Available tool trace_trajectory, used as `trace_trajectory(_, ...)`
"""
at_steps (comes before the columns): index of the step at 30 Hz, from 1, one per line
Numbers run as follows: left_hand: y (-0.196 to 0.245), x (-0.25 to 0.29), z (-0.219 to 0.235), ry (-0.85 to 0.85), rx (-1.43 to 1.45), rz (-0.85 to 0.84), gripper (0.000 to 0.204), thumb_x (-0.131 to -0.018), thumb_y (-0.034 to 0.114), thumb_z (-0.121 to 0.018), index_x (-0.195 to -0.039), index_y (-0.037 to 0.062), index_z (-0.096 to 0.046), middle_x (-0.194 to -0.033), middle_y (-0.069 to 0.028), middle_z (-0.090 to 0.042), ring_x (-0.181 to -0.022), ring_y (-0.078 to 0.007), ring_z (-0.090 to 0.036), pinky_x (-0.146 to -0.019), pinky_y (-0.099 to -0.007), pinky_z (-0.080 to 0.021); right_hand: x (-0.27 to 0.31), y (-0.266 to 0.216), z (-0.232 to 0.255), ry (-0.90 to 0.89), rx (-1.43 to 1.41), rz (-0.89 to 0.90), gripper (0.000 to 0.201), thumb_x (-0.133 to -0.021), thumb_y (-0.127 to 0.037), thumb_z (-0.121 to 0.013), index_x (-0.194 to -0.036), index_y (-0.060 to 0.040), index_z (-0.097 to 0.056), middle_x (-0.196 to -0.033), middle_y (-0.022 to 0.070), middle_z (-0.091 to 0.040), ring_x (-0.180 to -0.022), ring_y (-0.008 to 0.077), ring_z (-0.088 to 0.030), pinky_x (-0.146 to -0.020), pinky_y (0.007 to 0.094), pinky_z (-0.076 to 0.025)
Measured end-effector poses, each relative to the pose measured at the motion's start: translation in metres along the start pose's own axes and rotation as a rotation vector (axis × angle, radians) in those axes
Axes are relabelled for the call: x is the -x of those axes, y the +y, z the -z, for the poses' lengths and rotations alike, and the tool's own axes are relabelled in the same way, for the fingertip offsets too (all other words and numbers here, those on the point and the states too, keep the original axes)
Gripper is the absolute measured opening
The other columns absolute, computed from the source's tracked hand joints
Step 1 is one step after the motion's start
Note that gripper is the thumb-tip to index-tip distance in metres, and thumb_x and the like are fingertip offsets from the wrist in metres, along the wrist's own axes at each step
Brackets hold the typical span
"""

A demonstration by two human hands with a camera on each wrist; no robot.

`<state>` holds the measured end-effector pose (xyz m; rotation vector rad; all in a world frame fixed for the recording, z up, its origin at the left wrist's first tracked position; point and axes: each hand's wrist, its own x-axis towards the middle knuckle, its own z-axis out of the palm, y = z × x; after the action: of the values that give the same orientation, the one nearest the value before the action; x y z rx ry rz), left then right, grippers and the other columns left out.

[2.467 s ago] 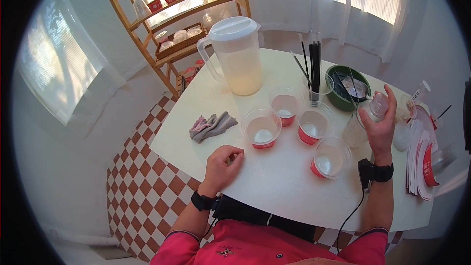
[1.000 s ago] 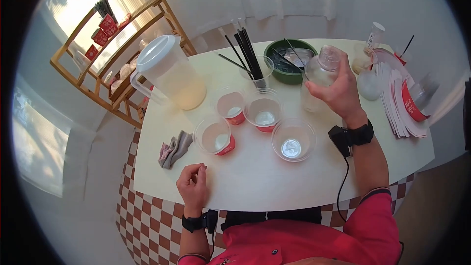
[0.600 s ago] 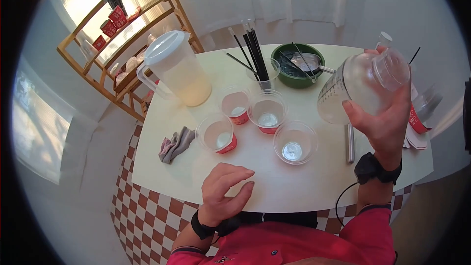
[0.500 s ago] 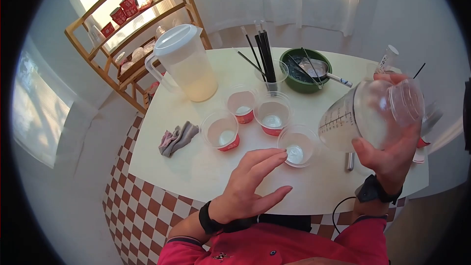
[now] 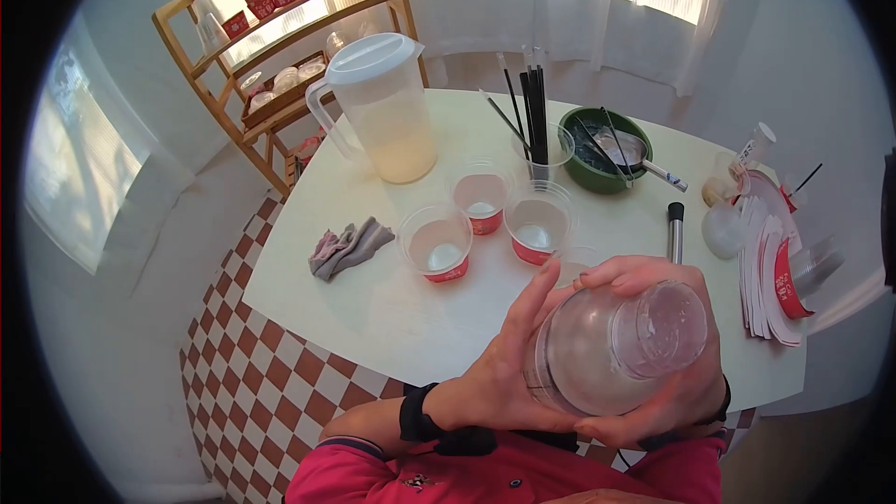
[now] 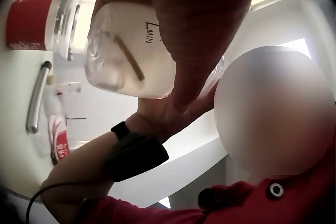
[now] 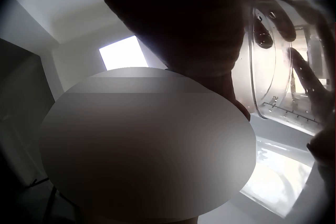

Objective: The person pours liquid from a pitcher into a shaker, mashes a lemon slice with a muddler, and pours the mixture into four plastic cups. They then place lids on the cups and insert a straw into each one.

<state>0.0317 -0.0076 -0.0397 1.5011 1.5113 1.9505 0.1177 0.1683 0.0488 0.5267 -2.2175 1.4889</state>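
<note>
Both hands hold a clear plastic shaker (image 5: pixel 588 355) low over the near side of the table, tilted with its cap toward the camera and to the right. My left hand (image 5: pixel 504 378) wraps the base end. Around the shoulder and cap curls my right hand (image 5: pixel 693 383). Cloudy liquid and printed markings show through the wall of the shaker (image 6: pixel 121 71) in the left wrist view. Just beyond the hands stand clear plastic cups with red-printed lower parts, among them a left cup (image 5: pixel 437 247), a back cup (image 5: pixel 483 215) and a right cup (image 5: pixel 537 247); another is mostly hidden.
A lidded pitcher (image 5: pixel 383 121) of pale liquid stands at the back left, a crumpled cloth (image 5: pixel 350 247) nearer. Behind the cups are a holder of black straws (image 5: pixel 535 117) and a green bowl (image 5: pixel 597 177) with utensils. A metal muddler (image 5: pixel 675 233) and paper sleeves (image 5: pixel 761 289) lie right.
My right hand has brought the shaker from the right side of the table toward the body, tilting it. My left hand has come up from the table edge and taken hold of its base.
</note>
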Motion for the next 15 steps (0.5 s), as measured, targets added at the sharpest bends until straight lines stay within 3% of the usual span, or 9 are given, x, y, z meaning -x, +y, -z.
trace_trajectory(4,0.001,0.011,0.01,0.003,-0.146,0.035,0.135,-0.062,0.03,-0.099,-0.16,0.0034,-0.01,-0.161,-0.0221,-0.027,-0.146,-0.0335,-0.037,-0.118,-0.0445,-0.034,-0.006,0.003,-0.002,-0.125,0.041,0.026,0.113,-0.048,-0.025,-0.102,-0.139,-0.0016,-0.039,-0.131,0.0208,-0.054,-0.122,0.0291,-0.057,-0.101,0.0412,-0.047)
trace_trajectory(7,0.0,0.017,0.011,-0.003,-0.063,0.078,0.131,-0.063,0.03,-0.098,-0.159,0.0029,-0.014,-0.16,-0.0203,-0.029,-0.145,-0.0319,-0.038,-0.118,-0.0437,-0.035,-0.003,0.008,-0.011,-0.084,-0.052,0.007,0.126,-0.052,-0.035,-0.102,-0.149,0.0005,-0.03,-0.134,0.0231,-0.052,-0.124,0.0295,-0.056,-0.102,0.0415,-0.047)
trace_trajectory(9,0.001,0.022,0.011,0.004,-0.009,0.133,0.126,-0.064,0.028,-0.098,-0.158,0.0027,-0.018,-0.158,-0.0194,-0.032,-0.144,-0.031,-0.041,-0.117,-0.0431,-0.037,-0.004,0.006,-0.01,0.019,0.129,0.129,0.127,-0.059,-0.04,-0.099,-0.152,0.0015,-0.023,-0.134,0.0245,-0.053,-0.122,0.0294,-0.057,-0.102,0.042,-0.047)
trace_trajectory(12,0.004,0.016,0.011,-0.03,-0.059,0.059,0.119,-0.066,0.025,-0.097,-0.156,0.0033,-0.022,-0.154,-0.0183,-0.039,-0.14,-0.0296,-0.045,-0.114,-0.0424,-0.041,0.0,0.011,-0.012,0.15,0.107,0.266,0.104,-0.069,-0.033,-0.094,-0.147,0.0035,-0.036,-0.129,0.023,-0.059,-0.115,0.029,-0.063,-0.096,0.0403,-0.051)
trace_trajectory(15,-0.002,0.02,0.006,-0.05,-0.064,0.031,0.115,-0.067,0.022,-0.096,-0.155,0.0044,-0.024,-0.151,-0.0169,-0.044,-0.137,-0.0288,-0.049,-0.111,-0.0417,-0.043,-0.003,0.01,-0.005,0.031,0.108,0.277,0.08,-0.078,-0.032,-0.088,-0.136,0.0046,-0.049,-0.117,0.0228,-0.065,-0.106,0.0293,-0.067,-0.092,0.0389,-0.053)
